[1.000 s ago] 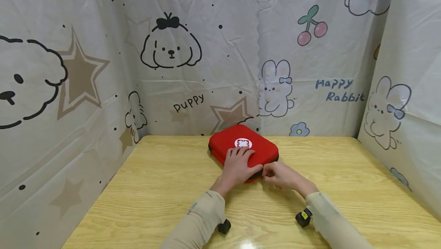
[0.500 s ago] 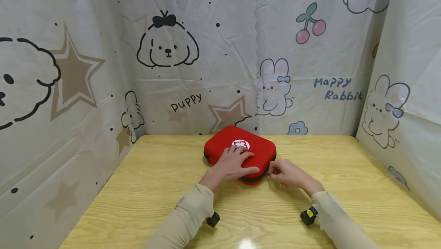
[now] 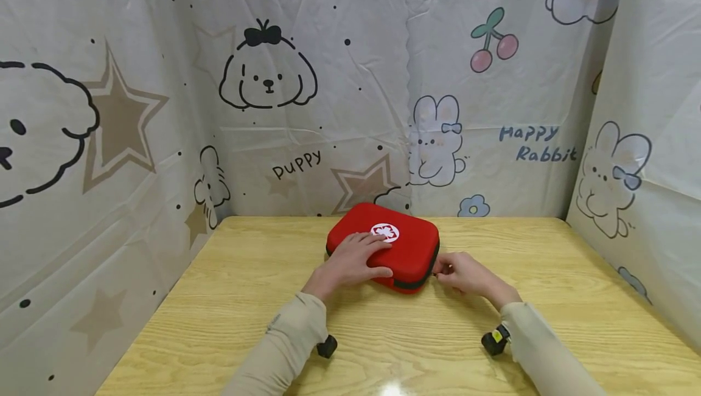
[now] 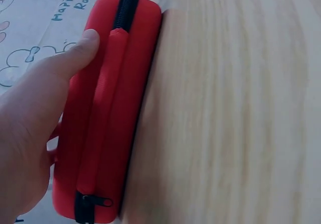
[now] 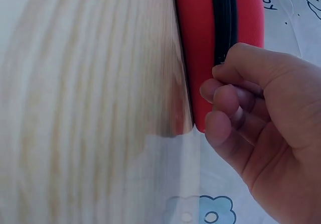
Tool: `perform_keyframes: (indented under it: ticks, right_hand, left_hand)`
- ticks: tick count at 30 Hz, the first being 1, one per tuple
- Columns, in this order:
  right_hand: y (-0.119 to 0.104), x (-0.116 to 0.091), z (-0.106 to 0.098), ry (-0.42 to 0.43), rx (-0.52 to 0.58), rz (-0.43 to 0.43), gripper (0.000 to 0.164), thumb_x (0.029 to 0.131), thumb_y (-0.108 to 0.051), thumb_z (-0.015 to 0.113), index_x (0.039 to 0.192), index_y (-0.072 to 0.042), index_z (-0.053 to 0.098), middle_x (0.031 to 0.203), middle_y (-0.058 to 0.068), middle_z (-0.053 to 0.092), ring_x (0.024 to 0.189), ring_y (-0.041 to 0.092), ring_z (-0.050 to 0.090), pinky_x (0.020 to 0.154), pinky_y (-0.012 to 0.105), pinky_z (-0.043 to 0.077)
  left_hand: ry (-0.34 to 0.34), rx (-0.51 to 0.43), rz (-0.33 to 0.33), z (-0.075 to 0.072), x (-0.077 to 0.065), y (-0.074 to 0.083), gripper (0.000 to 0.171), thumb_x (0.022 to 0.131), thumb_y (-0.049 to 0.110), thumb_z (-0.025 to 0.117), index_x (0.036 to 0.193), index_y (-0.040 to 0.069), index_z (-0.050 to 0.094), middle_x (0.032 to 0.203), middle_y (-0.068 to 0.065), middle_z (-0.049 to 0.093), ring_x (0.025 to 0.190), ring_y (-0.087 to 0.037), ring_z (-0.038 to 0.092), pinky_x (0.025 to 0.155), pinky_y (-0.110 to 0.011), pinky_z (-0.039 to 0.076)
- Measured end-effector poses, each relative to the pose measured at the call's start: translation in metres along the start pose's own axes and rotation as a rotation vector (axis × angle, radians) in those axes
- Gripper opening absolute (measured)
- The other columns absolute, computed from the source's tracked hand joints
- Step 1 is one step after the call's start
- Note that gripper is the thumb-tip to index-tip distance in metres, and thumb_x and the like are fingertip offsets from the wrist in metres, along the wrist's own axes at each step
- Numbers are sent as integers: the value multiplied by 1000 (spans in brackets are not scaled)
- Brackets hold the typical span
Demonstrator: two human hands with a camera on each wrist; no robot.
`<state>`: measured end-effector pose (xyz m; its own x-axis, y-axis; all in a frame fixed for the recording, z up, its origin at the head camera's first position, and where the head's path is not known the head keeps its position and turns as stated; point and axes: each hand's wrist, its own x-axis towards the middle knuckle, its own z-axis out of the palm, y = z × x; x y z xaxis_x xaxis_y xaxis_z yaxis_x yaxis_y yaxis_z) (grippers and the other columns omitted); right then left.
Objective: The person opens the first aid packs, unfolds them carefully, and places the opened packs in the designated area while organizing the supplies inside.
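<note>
A red zippered first-aid case point(image 3: 412, 249) with a white round emblem point(image 3: 385, 232) lies turned at an angle on the table, its lid down. My left hand point(image 3: 350, 259) rests on the lid's left part, fingers over the top and thumb along the front edge. At the case's right side, my right hand point(image 3: 462, 274) pinches at the black zipper point(image 5: 223, 18) with thumb and forefinger; its pull is mostly hidden by the fingertips. Another zipper pull point(image 4: 103, 201) hangs at the end of the red front strip point(image 4: 103, 103) in the left wrist view.
The case sits toward the back of the wood-grain table point(image 3: 394, 341). Printed cloth point(image 3: 306, 128) hangs behind the table and along both sides. A small black camera point(image 3: 495, 340) is strapped at the right wrist, another black camera point(image 3: 327, 346) at the left.
My right hand has moved from the front corner along the right side of the case. The case has turned slightly, and my left hand has slid leftward on its lid.
</note>
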<state>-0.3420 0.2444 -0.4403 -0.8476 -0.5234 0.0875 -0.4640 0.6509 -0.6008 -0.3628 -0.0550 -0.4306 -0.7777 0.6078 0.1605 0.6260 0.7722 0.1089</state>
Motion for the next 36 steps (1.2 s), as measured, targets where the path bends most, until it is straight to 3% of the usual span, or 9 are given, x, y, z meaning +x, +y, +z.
perform_keyframes:
  ticks: [5,16,36]
  right_hand:
    - [-2,-4,0,6,4,-12,7,89,-6,64,85,0,63,64,-3,56,41,6,43,41,22,39]
    - [-9,-9,2,-23,7,-17,4,89,-2,64,85,-3,64,64,-3,57,41,5,45,40,23,41]
    - [-18,-10,2,-111,36,-18,3,90,-4,65,89,0,65,66,1,60,45,7,50,43,25,47]
  left_hand:
    - [54,14,-21,6,3,4,65,91,68,51,145,33,48,153,8,44,141,-21,38,118,-43,27]
    - [97,28,-97,13,8,15,67,89,71,50,144,32,50,148,4,48,138,-23,40,116,-44,28]
    - [91,24,-112,13,9,20,66,90,69,51,144,31,49,148,3,48,137,-23,40,116,-44,28]
